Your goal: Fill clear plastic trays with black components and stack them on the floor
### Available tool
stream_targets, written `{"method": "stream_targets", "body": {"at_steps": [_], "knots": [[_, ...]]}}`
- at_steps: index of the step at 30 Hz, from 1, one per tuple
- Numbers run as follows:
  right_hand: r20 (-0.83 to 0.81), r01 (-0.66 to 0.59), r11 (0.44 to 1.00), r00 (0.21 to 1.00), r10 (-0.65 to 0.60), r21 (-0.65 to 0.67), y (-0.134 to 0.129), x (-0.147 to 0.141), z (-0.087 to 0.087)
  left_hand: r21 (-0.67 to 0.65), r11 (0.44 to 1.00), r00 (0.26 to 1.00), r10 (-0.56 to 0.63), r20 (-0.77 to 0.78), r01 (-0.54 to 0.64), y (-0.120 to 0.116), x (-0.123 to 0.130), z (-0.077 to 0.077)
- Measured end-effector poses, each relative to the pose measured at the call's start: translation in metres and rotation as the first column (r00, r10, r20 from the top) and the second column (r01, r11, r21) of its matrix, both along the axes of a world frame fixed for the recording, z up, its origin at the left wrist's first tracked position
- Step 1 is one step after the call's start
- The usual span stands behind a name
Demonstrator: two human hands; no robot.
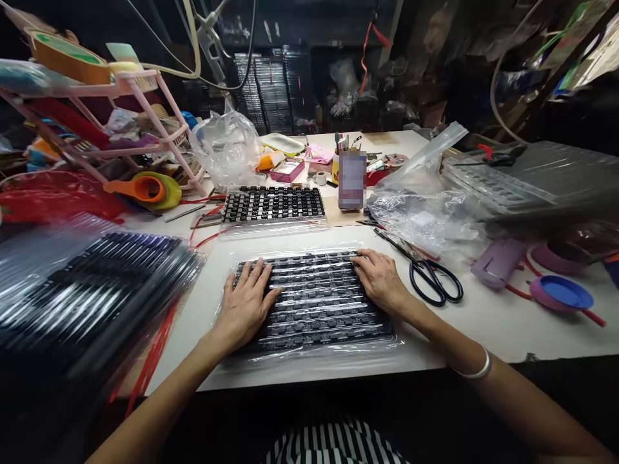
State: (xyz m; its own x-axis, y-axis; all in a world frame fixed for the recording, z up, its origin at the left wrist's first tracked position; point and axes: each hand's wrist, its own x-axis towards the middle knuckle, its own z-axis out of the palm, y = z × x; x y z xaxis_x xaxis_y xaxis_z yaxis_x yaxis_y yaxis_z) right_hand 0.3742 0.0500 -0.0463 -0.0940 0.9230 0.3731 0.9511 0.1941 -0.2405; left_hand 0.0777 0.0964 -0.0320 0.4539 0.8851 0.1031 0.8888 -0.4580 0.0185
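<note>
A clear plastic tray (314, 303) with rows of small black parts lies on the white table before me. Clear film or a clear rim sticks out around its edges. My left hand (247, 301) rests flat on the tray's left side, fingers spread. On the right side, my right hand (380, 277) lays its fingers over the upper corner, slightly bent and apart. Both palms face down, and neither hand grips anything. Behind the tray sits a second tray of black and silvery parts (273, 205). To the right of my right hand are scissors (435, 280) with dark handles.
At left, a stack of filled trays (97, 290) stands beside red cords (157, 348). A pink rack (140, 106) holds a tape roll (68, 57). Crumpled plastic bags (425, 206), a phone (352, 180) and purple pieces (498, 263) lie around the table.
</note>
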Motion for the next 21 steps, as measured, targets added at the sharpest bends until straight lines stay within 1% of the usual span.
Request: {"method": "stream_targets", "body": {"at_steps": [2,4,5,7,9,10,12,14,16,18,21], "knots": [[-0.033,0.003,1.000,0.999,-0.003,-0.014,0.002,0.002,0.002,-0.050,0.999,0.997,0.006,0.079,-0.002,0.005,-0.007,0.003],[-0.061,0.014,0.999,0.998,-0.016,-0.034,0.001,0.006,0.003,-0.101,0.995,0.974,0.047,0.223,-0.025,0.011,-0.020,0.007],[-0.074,0.023,0.999,0.997,-0.026,-0.045,-0.001,0.009,0.003,-0.126,0.991,0.944,0.085,0.319,-0.047,0.013,-0.028,0.009],[-0.116,0.032,0.997,0.992,-0.040,-0.063,-0.005,0.015,0.002,-0.184,0.979,0.853,0.171,0.494,-0.090,0.014,-0.044,0.010],[-0.166,0.026,0.998,0.986,-0.036,-0.060,-0.009,0.020,-0.001,-0.241,0.965,0.784,0.226,0.578,-0.100,0.012,-0.056,0.008],[-0.178,0.023,0.999,0.983,-0.031,-0.048,-0.010,0.021,-0.002,-0.261,0.961,0.772,0.238,0.590,-0.097,0.011,-0.059,0.006],[-0.139,0.044,0.999,0.989,-0.045,-0.007,-0.011,0.021,-0.005,-0.265,0.960,0.779,0.232,0.582,-0.087,0.008,-0.060,0.001],[-0.026,0.075,0.996,0.997,-0.074,0.048,-0.011,0.016,-0.007,-0.251,0.965,0.791,0.215,0.573,-0.080,0.008,-0.058,-0.003],[0.102,0.046,0.996,0.993,-0.055,0.081,-0.011,0.007,-0.008,-0.236,0.969,0.813,0.193,0.550,-0.071,0.008,-0.057,-0.005],[0.197,-0.058,0.997,0.979,0.049,0.041,-0.012,-0.005,-0.006,-0.224,0.973,0.845,0.166,0.509,-0.056,0.008,-0.057,-0.005],[0.242,-0.202,0.970,0.942,0.231,-0.137,-0.010,-0.021,-0.001,-0.189,0.980,0.898,0.137,0.419,-0.061,0.005,-0.058,-0.006]]}}
